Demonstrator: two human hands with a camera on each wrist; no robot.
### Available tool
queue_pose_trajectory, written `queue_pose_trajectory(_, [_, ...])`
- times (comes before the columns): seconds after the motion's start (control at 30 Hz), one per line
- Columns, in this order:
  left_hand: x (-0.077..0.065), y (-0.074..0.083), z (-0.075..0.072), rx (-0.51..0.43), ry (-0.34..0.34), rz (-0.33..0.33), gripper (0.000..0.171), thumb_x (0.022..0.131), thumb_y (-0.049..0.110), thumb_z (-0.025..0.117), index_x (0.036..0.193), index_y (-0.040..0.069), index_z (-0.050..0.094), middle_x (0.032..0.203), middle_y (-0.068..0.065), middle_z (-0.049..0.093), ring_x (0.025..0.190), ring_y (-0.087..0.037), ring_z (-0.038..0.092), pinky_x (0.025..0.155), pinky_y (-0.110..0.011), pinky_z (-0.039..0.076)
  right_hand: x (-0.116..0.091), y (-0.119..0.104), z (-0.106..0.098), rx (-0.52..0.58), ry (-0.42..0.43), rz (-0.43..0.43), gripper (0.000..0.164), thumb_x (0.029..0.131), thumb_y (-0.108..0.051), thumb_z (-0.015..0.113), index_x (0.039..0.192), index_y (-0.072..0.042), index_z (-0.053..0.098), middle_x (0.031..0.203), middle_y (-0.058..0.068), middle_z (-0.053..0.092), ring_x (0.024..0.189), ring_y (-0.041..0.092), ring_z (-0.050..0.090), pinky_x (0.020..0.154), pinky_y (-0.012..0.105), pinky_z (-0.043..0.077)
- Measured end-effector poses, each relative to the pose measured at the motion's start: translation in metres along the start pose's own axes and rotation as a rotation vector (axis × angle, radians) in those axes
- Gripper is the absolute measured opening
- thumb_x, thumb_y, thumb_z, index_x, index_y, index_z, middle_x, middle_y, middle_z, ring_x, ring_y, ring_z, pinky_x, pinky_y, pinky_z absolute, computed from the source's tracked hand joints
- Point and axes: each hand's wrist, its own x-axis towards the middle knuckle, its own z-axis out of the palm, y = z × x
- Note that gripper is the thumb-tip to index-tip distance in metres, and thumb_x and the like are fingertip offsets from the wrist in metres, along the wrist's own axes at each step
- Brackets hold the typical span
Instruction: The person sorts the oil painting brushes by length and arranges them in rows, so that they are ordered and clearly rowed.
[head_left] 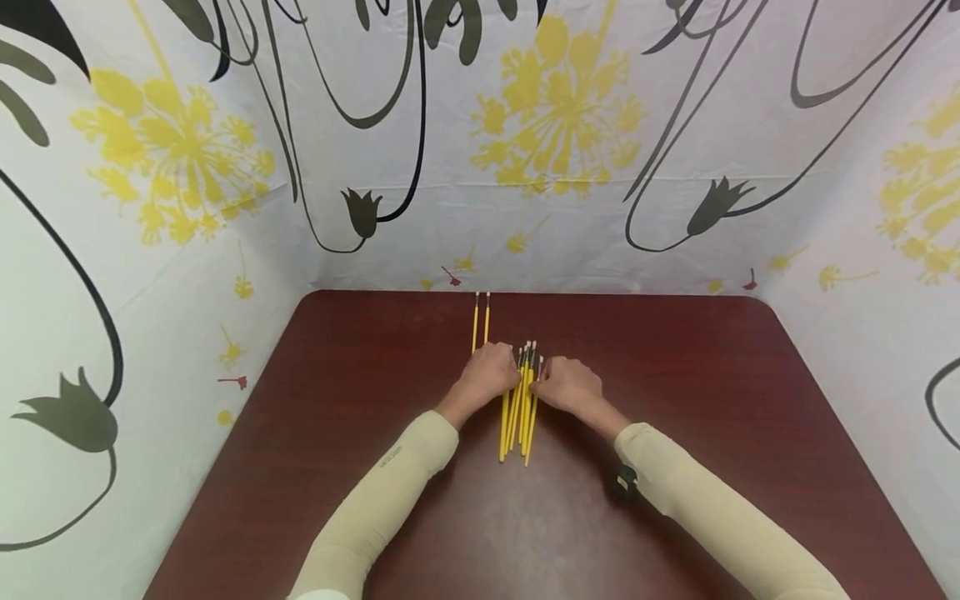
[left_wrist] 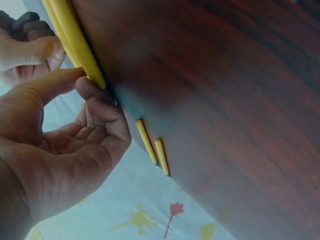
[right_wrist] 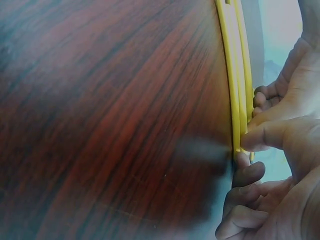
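Note:
A loose bundle of thin yellow-handled paintbrushes [head_left: 517, 421] lies on the table, pale tips away from me and dark bands below them. My left hand [head_left: 489, 372] is at the bundle's left side near the tips; in the left wrist view its thumb and forefinger pinch a yellow handle [left_wrist: 75, 42]. On the other side, my right hand [head_left: 570, 386] pinches the bundle's right edge with thumb and forefinger, seen against the handles [right_wrist: 235, 75] in the right wrist view. Just beyond the left hand lie two separate paintbrushes [head_left: 476, 327], side by side, their lower ends hidden by that hand.
The dark red-brown table [head_left: 360, 375] has rounded far corners. Behind it and at both sides hangs white cloth [head_left: 450, 208] printed with yellow and grey flowers. A small black object [head_left: 626, 478] shows at the right sleeve.

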Motion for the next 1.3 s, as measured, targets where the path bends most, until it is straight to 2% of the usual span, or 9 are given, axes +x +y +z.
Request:
queue_pose_trajectory(0.07, [0.001,0.001,-0.001,-0.014,-0.010,0.011,0.045,0.092,0.006,0.062,0.054,0.017,0.040,0.048,0.006,0.030,0.043,-0.011,0.034,0.044,-0.026,0.031,-0.001,-0.001,-0.001,-0.014,-0.008,0.004,0.042,0.090,-0.037,0.068,0.056,-0.022,0.046,0.051,-0.007,0.038,0.047,0.012,0.036,0.046,0.030,0.030])
queue_pose_trajectory(0.1, [0.008,-0.006,0.007,-0.016,0.001,0.027,0.044,0.091,0.007,0.062,0.055,0.018,0.040,0.050,0.006,0.030,0.043,-0.010,0.033,0.045,-0.026,0.031,-0.001,-0.001,-0.001,-0.017,-0.012,0.005,0.042,0.090,-0.037,0.068,0.056,-0.022,0.047,0.051,-0.007,0.039,0.047,0.013,0.037,0.046,0.031,0.031])
queue_pose_trajectory(0.17, [0.009,-0.005,0.005,-0.010,-0.004,0.029,0.040,0.091,0.007,0.062,0.058,0.017,0.043,0.052,0.005,0.033,0.045,-0.011,0.036,0.046,-0.027,0.034,-0.001,-0.002,-0.002,-0.022,-0.021,0.004,0.042,0.090,-0.037,0.068,0.057,-0.022,0.047,0.051,-0.007,0.039,0.047,0.013,0.037,0.047,0.031,0.031])
queue_pose_trajectory(0.3, [0.009,0.000,0.004,0.026,0.017,0.027,0.027,0.091,0.011,0.068,0.067,0.013,0.055,0.058,0.002,0.044,0.049,-0.013,0.046,0.048,-0.027,0.040,0.000,-0.003,-0.005,-0.028,-0.039,0.007,0.044,0.093,-0.039,0.067,0.058,-0.021,0.047,0.052,-0.006,0.039,0.047,0.014,0.038,0.047,0.032,0.033])
queue_pose_trajectory(0.33, [0.002,0.008,-0.005,0.034,0.007,0.015,0.023,0.091,0.010,0.070,0.070,0.011,0.058,0.061,0.000,0.048,0.051,-0.015,0.049,0.049,-0.028,0.042,0.000,-0.003,-0.006,-0.030,-0.044,0.011,0.044,0.093,-0.040,0.067,0.058,-0.021,0.047,0.052,-0.006,0.039,0.048,0.014,0.038,0.047,0.032,0.033])
queue_pose_trajectory(0.4, [0.001,0.010,-0.004,0.051,0.011,0.012,0.020,0.091,0.012,0.071,0.074,0.011,0.061,0.064,-0.001,0.051,0.053,-0.015,0.050,0.050,-0.027,0.042,-0.001,-0.002,-0.007,-0.037,-0.054,0.015,0.045,0.094,-0.043,0.067,0.059,-0.021,0.048,0.053,-0.006,0.039,0.049,0.015,0.040,0.048,0.033,0.034])
queue_pose_trajectory(0.7, [-0.001,0.015,-0.002,0.093,0.003,-0.004,0.021,0.093,0.015,0.072,0.075,0.011,0.062,0.064,-0.001,0.051,0.052,-0.015,0.050,0.048,-0.028,0.040,-0.003,0.000,-0.012,-0.061,-0.066,0.015,0.043,0.094,-0.047,0.067,0.064,-0.019,0.052,0.058,-0.003,0.045,0.055,0.020,0.051,0.053,0.035,0.039])
queue_pose_trajectory(0.97, [-0.002,0.018,-0.003,0.133,0.003,0.007,0.019,0.094,0.018,0.072,0.077,0.012,0.063,0.066,-0.002,0.055,0.054,-0.016,0.053,0.049,-0.029,0.042,-0.003,0.001,-0.012,-0.074,-0.059,0.039,0.040,0.092,-0.051,0.068,0.075,-0.015,0.065,0.071,0.005,0.061,0.062,0.023,0.058,0.055,0.038,0.043])
queue_pose_trajectory(1.3, [-0.001,0.021,0.003,0.164,-0.009,-0.010,0.021,0.095,0.021,0.071,0.077,0.013,0.065,0.066,-0.002,0.057,0.055,-0.016,0.056,0.050,-0.029,0.044,-0.006,-0.002,-0.013,-0.094,-0.055,0.034,0.037,0.092,-0.048,0.071,0.078,-0.015,0.066,0.074,0.005,0.065,0.065,0.023,0.061,0.057,0.038,0.045])
